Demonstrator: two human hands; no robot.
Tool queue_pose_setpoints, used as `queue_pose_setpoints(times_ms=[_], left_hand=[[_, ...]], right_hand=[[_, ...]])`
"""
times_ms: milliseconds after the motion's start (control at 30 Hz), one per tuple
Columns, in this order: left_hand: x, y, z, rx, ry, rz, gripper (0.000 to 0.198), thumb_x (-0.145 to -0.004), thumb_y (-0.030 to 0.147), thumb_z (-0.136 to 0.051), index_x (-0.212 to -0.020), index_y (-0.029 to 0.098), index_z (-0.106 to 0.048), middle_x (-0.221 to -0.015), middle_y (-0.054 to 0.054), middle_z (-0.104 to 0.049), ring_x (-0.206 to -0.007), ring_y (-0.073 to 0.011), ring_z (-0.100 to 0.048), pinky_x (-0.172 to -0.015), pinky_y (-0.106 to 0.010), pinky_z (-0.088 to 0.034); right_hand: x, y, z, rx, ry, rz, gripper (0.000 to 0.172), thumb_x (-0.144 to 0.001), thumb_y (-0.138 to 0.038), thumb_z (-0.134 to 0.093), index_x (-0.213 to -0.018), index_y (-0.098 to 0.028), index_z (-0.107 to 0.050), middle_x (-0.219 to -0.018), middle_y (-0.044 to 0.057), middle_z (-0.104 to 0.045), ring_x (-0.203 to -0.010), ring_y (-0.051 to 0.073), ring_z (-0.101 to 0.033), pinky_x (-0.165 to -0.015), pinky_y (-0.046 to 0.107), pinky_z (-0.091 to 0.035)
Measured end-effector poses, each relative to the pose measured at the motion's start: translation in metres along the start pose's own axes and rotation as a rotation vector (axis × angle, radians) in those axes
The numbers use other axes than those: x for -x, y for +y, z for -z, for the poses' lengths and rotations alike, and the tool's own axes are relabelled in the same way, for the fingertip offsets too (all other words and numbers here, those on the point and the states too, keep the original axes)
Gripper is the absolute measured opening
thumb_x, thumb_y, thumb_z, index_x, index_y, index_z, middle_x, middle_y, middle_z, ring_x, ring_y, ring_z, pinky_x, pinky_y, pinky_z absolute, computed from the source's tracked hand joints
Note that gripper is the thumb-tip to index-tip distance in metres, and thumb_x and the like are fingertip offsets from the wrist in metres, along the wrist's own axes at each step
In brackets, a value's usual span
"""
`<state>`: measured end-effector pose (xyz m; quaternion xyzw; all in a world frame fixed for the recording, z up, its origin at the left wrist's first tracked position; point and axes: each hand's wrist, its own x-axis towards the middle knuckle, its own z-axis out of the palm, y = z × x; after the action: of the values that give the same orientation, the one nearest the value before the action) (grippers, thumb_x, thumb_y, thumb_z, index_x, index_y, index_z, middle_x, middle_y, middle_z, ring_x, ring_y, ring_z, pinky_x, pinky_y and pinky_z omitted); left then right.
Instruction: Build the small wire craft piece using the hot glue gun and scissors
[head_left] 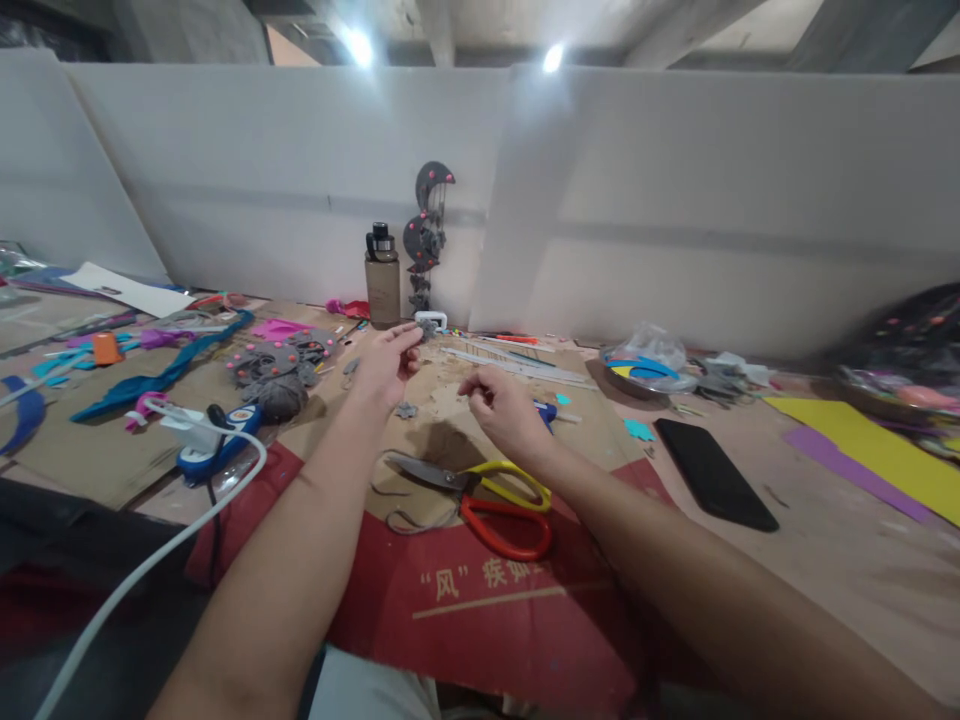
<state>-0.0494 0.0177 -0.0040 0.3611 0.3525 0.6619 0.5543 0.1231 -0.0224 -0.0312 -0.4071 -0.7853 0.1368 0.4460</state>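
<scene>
My left hand (386, 368) is raised above the middle of the table, its fingers pinching a small grey felt flower shape (427, 328). Another grey flower-shaped piece (406, 411) lies on the cardboard just below it. My right hand (504, 412) hovers to the right with its fingers curled together; whatever they hold, if anything, is too small to make out. Partly hidden behind that hand is a blue object (546, 412). Scissors (504, 500) with one yellow and one red handle lie open beneath both hands, beside a thin grey cord (409, 524).
A red printed cardboard sheet (480, 640) covers the near edge. Left are grey pieces with pink dots (274, 365), a blue power strip (217, 448) and a white cable (161, 545). A bottle (383, 280) stands behind. A black phone (712, 472) and a bowl (645, 378) sit right.
</scene>
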Motion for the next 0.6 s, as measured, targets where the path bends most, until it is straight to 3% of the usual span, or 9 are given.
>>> queue_pose_setpoints(times_ms=[233, 433, 600], left_hand=[[0.01, -0.032, -0.008, -0.849, -0.313, 0.064, 0.009, -0.062, 0.013, -0.07, -0.069, 0.013, -0.065, -0.052, 0.002, -0.056, -0.044, -0.0069, -0.047, -0.041, -0.019, -0.032], [0.011, -0.059, -0.005, -0.946, -0.359, 0.226, 0.013, -0.064, 0.011, -0.068, -0.076, 0.014, -0.062, -0.056, 0.001, -0.06, -0.043, -0.0079, -0.048, -0.043, -0.02, -0.036], [0.01, -0.072, -0.002, -1.062, -0.41, 0.164, 0.011, -0.063, 0.016, -0.068, -0.073, 0.014, -0.064, -0.054, 0.001, -0.059, -0.042, -0.0082, -0.048, -0.044, -0.02, -0.037]], right_hand=[[0.035, 0.021, 0.026, -0.169, 0.063, -0.155, 0.023, -0.081, -0.018, -0.044, -0.088, -0.019, -0.066, -0.088, 0.004, -0.065, -0.076, 0.015, -0.059, -0.07, 0.029, -0.046], [0.05, 0.027, 0.028, -0.345, 0.087, -0.267, 0.024, -0.081, -0.026, -0.047, -0.087, -0.018, -0.068, -0.081, 0.004, -0.062, -0.062, 0.012, -0.056, -0.059, 0.027, -0.047], [0.051, 0.024, 0.029, -0.356, 0.068, -0.221, 0.024, -0.083, -0.027, -0.047, -0.089, -0.018, -0.068, -0.082, 0.004, -0.062, -0.06, 0.011, -0.055, -0.059, 0.027, -0.048]])
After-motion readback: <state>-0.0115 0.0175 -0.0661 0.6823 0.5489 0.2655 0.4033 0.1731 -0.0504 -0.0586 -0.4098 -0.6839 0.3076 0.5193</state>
